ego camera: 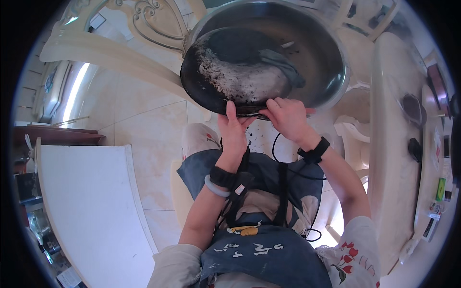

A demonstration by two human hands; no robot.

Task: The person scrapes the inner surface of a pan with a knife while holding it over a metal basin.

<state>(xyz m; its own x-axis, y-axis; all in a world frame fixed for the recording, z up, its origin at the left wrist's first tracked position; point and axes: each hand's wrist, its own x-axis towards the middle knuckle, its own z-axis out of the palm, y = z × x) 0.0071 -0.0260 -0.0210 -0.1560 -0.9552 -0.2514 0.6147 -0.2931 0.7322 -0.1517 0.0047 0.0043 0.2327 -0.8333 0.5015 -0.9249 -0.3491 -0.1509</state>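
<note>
A blackened pan (245, 79) is tipped bottom-up over the near left rim of a large steel basin (336, 72). Black crust covers its left side, while a pale grey band of metal shows across the middle. My left hand (233, 131) grips the pan's near rim, thumb on top and fingers beneath. In my right hand (290, 118) is a red-handled tool (310, 111), apparently a knife. Its dark narrow blade lies along the near rim, by my left thumb; the fingers hide part of it. A wet grey cloth (284, 64) drapes over the pan's right side.
Murky water and dark flakes lie in the basin. More black flakes (254, 136) are scattered below the pan. A carved chair (155, 25) stands at the upper left, a white panel (90, 194) at the left, a cream table (390, 162) at the right. A black cable (274, 145) loops near my right wrist.
</note>
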